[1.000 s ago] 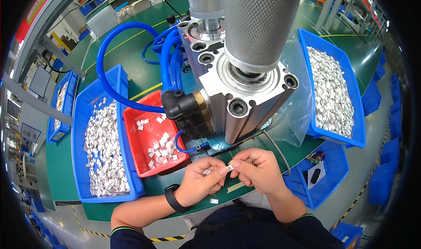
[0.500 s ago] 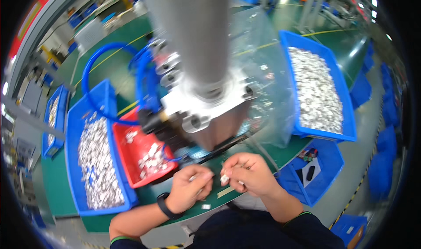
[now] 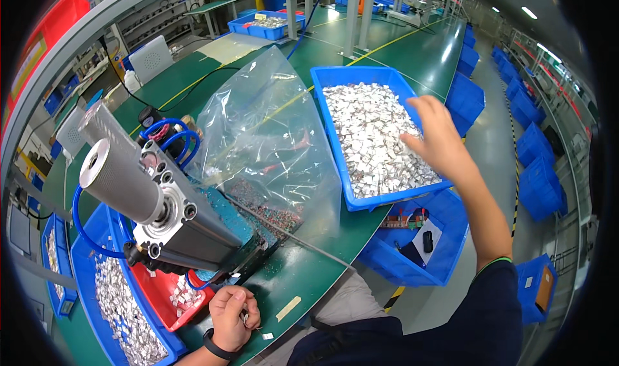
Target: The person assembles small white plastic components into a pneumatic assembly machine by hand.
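Blue bin (image 3: pixel 335 82) under the right hand (image 3: pixel 438 140): smooth moulded plastic, slight gloss. Parts in it (image 3: pixel 374 134): small silvery pieces, shiny, look like metal or foil. Bag (image 3: pixel 271 134): clear thin plastic film, crinkled, glossy glare. Press cylinder (image 3: pixel 119 172): bare metal, matt grey, fine knurled or mesh texture; end block (image 3: pixel 193 224) machined aluminium look, satin. Hoses (image 3: pixel 164 130): blue glossy plastic. Bench top (image 3: pixel 309 269): green mat, smooth, low sheen. Red tray (image 3: pixel 161 295) near the left hand (image 3: pixel 232 314): smooth plastic.

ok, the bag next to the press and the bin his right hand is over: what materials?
Bag: thin clear plastic film, glossy; see-through and creased. Blue bin: looks like moulded rigid plastic, uniform colour, smooth walls. Right hand is spread over its small silvery pieces.
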Motion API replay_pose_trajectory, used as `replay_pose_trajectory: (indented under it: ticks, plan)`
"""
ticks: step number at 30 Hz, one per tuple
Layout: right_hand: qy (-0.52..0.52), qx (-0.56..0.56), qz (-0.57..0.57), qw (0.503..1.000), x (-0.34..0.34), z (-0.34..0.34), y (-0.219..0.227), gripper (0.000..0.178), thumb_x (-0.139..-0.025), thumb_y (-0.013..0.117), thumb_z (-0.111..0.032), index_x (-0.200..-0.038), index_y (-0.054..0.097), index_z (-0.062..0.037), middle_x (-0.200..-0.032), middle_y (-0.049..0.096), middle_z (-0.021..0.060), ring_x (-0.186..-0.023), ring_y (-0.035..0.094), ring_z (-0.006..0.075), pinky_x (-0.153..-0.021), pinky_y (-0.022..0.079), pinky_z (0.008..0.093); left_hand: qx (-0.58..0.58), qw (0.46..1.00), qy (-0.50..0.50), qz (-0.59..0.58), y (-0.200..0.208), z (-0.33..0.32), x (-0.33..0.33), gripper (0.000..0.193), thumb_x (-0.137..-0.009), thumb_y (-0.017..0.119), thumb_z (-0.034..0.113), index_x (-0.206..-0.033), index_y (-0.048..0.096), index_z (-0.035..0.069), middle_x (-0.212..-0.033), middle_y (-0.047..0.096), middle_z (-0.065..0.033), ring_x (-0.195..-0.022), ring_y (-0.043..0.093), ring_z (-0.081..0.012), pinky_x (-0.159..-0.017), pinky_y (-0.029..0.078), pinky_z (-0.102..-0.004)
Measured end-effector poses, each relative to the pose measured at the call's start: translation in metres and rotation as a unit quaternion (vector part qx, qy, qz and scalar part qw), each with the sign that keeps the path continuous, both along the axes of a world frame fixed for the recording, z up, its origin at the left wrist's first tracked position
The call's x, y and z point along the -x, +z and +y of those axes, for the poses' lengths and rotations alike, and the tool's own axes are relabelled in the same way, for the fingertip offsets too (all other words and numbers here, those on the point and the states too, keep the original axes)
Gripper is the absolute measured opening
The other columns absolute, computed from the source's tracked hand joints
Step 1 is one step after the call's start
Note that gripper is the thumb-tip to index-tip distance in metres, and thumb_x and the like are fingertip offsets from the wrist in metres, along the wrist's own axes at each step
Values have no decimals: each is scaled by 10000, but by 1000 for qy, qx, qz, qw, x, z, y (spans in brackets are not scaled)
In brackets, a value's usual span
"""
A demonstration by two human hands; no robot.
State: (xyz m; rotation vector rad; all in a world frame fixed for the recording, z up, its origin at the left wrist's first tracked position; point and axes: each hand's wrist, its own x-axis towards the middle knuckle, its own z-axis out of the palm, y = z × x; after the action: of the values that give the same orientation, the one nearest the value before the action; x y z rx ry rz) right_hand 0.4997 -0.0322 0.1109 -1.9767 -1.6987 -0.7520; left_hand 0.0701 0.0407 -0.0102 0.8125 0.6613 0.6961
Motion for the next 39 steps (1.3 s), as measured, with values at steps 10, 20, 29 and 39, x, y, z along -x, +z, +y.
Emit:
replay_pose_trajectory:
  ticks: [10, 20, 29, 39]
  plan:
    - [546, 69, 217, 806, 272, -21, -123, 326, -734, 567, -143, -1026, 581, 0, -1018, 563, 79, -787, 522, 175, -675, 428, 289, 12, 999, 30, 31, 1, 1, 2, 194, -925, 469, 254, -867, 485, 70, -581, 475, -59, -319, 311, -117, -294, 237, -252]
    - [536, 58, 133, 831, 279, -11, -138, 375, -732, 546, -140, -1079, 585, -3, -1068, 566, 54, -752, 485, 138, -647, 388, 260, 66, 997, 44, 13, 4, 4, 0, 177, -931, 469, 213, -866, 500, 51, -589, 494, -87, -334, 322, -123, -314, 239, -251]
    - [525, 8, 127, 841, 276, -9, -133, 275, -746, 539, -183, -1008, 598, -122, -790, 498, 12, -659, 464, 154, -565, 359, 297, 108, 989, 75, 74, 31, -1, -15, 162, -942, 480, 253, -881, 503, 105, -571, 449, -11, -365, 303, -86, -333, 231, -216]
    - [529, -27, 127, 839, 277, -8, -152, 146, -706, 519, -201, -709, 592, -75, -768, 502, 47, -678, 468, 189, -564, 326, 306, 16, 993, 27, 110, 23, -4, -10, 167, -933, 510, 235, -865, 484, 85, -595, 443, -20, -408, 336, -97, -357, 258, -221]
